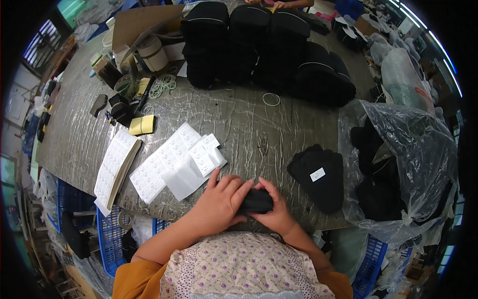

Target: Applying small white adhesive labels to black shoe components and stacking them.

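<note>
Close to the table's near edge, my left hand (pixel 222 198) and my right hand (pixel 275 207) are closed around a small bundle of black fabric pieces (pixel 257 201). The left fingers lie over its left side, and the right thumb and fingers grip its right end. Just beyond my left hand are sheets of printed white labels (pixel 162 162), partly covered by a plain whitish backing sheet (pixel 184 177). To the right of my hands lies a flat stack of black fabric pieces (pixel 318 179) with one white label (pixel 317 174) on top.
Tall banded black stacks (pixel 204 45) stand at the back. A clear plastic bag (pixel 398 164) with black pieces sits right. Leftward are a thick label pad (pixel 117 167), a yellow pad (pixel 142 125), string (pixel 163 85) and jars (pixel 105 70). Another person's hands (pixel 279 5) show far off.
</note>
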Action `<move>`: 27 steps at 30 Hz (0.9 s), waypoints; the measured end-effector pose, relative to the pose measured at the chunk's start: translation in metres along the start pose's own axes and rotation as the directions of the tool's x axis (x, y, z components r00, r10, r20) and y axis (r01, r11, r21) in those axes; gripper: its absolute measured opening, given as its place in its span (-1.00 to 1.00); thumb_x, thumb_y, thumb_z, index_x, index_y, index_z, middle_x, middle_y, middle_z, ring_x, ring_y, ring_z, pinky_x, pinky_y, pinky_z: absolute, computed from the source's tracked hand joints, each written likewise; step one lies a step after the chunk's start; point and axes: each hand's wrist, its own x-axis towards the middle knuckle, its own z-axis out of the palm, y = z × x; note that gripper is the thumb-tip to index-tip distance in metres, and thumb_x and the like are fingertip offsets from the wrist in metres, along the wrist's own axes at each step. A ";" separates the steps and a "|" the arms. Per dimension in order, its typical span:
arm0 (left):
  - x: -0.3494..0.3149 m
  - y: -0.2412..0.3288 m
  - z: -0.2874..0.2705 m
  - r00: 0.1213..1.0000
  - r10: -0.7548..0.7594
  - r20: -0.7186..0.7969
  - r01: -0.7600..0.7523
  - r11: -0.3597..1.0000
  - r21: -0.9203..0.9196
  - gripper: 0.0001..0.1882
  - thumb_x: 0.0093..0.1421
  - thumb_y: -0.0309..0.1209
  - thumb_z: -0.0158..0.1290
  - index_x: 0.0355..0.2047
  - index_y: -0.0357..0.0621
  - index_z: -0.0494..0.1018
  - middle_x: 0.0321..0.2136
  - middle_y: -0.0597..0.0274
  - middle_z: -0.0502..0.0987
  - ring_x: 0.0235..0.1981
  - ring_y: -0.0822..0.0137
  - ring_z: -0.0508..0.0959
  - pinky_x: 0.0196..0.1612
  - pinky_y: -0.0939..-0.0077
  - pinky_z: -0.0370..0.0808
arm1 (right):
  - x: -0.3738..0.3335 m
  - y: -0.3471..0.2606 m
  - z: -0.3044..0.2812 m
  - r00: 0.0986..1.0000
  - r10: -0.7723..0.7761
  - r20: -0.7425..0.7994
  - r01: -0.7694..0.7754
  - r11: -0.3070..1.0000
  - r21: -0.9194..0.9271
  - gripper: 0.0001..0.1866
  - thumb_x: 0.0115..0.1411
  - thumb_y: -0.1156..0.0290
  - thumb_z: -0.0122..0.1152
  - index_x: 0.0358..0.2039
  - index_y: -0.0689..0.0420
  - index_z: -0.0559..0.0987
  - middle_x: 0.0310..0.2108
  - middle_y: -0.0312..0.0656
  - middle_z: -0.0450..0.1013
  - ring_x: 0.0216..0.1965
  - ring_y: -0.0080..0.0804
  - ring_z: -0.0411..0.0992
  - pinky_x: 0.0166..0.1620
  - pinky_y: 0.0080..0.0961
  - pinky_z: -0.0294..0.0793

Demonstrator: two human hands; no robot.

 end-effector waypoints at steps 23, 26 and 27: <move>-0.014 -0.057 0.006 0.775 -0.528 -0.348 0.407 0.838 -0.364 -0.53 0.12 -0.49 0.13 0.05 -0.36 0.34 -0.17 -0.09 0.49 -0.17 0.00 0.50 -0.10 0.24 0.45 | 0.029 -0.012 -0.037 0.898 0.417 0.138 -0.427 0.903 0.047 -0.14 0.10 0.54 0.28 0.32 0.16 -0.01 -0.21 0.08 0.49 -0.16 -0.08 0.50 -0.03 -0.27 0.47; 0.001 -0.091 -0.006 0.780 -0.537 -0.322 0.532 0.839 -0.112 -0.41 0.03 -0.43 0.21 0.06 -0.41 0.32 -0.03 -0.12 0.45 0.03 -0.08 0.37 0.10 0.16 0.34 | 0.038 -0.027 -0.033 0.914 0.399 0.072 -0.377 0.902 -0.210 -0.13 0.00 0.40 0.38 0.28 0.14 0.12 -0.14 0.09 0.44 -0.10 0.17 0.40 0.01 -0.11 0.40; 0.004 -0.098 -0.007 0.781 -0.573 -0.247 0.560 0.818 -0.127 -0.37 0.00 -0.38 0.23 0.08 -0.37 0.32 0.00 -0.14 0.44 0.06 -0.11 0.36 0.16 0.18 0.30 | 0.037 -0.032 -0.030 0.962 0.273 0.030 -0.239 0.886 -0.397 -0.16 -0.03 0.36 0.40 0.25 0.12 0.20 -0.06 0.06 0.39 -0.02 0.11 0.35 0.05 -0.12 0.34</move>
